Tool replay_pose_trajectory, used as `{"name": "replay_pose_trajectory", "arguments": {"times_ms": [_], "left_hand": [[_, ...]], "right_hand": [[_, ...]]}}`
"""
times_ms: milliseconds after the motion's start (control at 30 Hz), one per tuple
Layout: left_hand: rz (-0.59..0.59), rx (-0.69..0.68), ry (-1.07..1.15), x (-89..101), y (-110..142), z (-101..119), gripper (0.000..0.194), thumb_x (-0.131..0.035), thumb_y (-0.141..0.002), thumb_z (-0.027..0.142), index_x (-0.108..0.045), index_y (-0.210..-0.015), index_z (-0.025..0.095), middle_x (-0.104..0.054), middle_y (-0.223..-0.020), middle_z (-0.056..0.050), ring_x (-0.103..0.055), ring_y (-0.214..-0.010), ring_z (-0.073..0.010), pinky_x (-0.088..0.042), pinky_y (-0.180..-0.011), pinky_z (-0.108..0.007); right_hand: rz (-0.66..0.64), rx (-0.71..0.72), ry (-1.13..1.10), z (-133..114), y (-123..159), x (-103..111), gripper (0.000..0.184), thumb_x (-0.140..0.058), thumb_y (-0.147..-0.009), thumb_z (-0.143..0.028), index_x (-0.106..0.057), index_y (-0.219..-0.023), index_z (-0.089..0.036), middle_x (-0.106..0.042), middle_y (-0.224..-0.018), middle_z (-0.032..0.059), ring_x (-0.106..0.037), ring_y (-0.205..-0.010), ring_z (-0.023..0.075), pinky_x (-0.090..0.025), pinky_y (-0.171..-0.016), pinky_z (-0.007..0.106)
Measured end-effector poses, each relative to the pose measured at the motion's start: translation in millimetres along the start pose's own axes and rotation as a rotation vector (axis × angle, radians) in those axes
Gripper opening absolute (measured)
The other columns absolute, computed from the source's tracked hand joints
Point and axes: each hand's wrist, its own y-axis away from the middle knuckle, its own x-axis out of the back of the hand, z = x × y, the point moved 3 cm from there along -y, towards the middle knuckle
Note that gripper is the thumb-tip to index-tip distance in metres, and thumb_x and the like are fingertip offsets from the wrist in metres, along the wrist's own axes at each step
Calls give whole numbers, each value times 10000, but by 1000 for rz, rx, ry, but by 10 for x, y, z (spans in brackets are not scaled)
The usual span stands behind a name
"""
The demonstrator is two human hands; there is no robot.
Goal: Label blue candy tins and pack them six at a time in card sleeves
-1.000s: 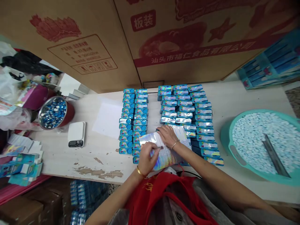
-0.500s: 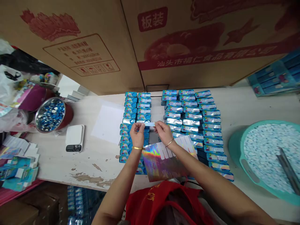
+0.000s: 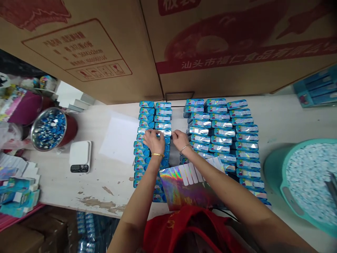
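Note:
Small blue tins stand in columns on the table, many with a shiny label strip on top. A silvery sticker strip (image 3: 165,133) lies over a tin in the second column. At its left end is my left hand (image 3: 154,142), fingers curled and pinching. My right hand (image 3: 181,141) pinches at the strip's right end, in the gap between the tin groups; fingertip contact is too small to see clearly. Below my right forearm lies a holographic sticker sheet (image 3: 195,193) with white strip-shaped gaps, over some tins (image 3: 222,140).
Cardboard cartons (image 3: 126,88) wall off the back. To the left are a white scale (image 3: 80,154), white paper (image 3: 118,135) and a metal bowl (image 3: 71,135) of blue pieces. A teal tub (image 3: 276,168) of small pale pieces stands right, with a dark scoop (image 3: 332,188).
Both hands have lowered the strip from above the tins onto one in the second column. My left hand has turned over it. The camera view has shifted slightly.

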Motion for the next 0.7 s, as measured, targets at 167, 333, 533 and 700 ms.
{"name": "replay_pose_trajectory", "arguments": {"times_ms": [167,333,533,700], "left_hand": [[-5,101,-33,55,-69,-22,610,-722,-669,322,-421,-1183,194,-476,-1208,-125,-444,-1159,-339,-366,-932,-513],[-36,160,17,33,-111,-21,616,-755,-643,303,-450,-1166,186,-470,-1215,-157,-434,-1171,-386,-345,-933,-558],[-128,-126,387,315,111,-126,241,-551,-841,256,-562,-1075,198,-556,-1131,-115,-562,-998,-240,-423,-893,-391],[-671,-532,423,528,862,-194,317,-627,-815,350,-608,-1116,254,-682,-999,-60,-633,-932,-208,-438,-858,-321]], "right_hand": [[-8,43,-33,21,114,-119,416,-377,-859,-234,-508,-1242,-136,-672,-762,60,-614,-722,213,-433,-666,287],[-242,48,233,-39,269,-235,416,-424,-853,-174,-512,-1260,-159,-694,-791,106,-634,-716,240,-415,-619,297],[-207,253,356,-273,727,239,352,-375,-953,-346,-560,-1196,-170,-675,-966,151,-582,-921,265,-376,-777,345],[-276,434,496,-348,1202,658,378,-336,-979,-384,-643,-919,-172,-671,-845,104,-573,-874,235,-302,-824,353]]}}
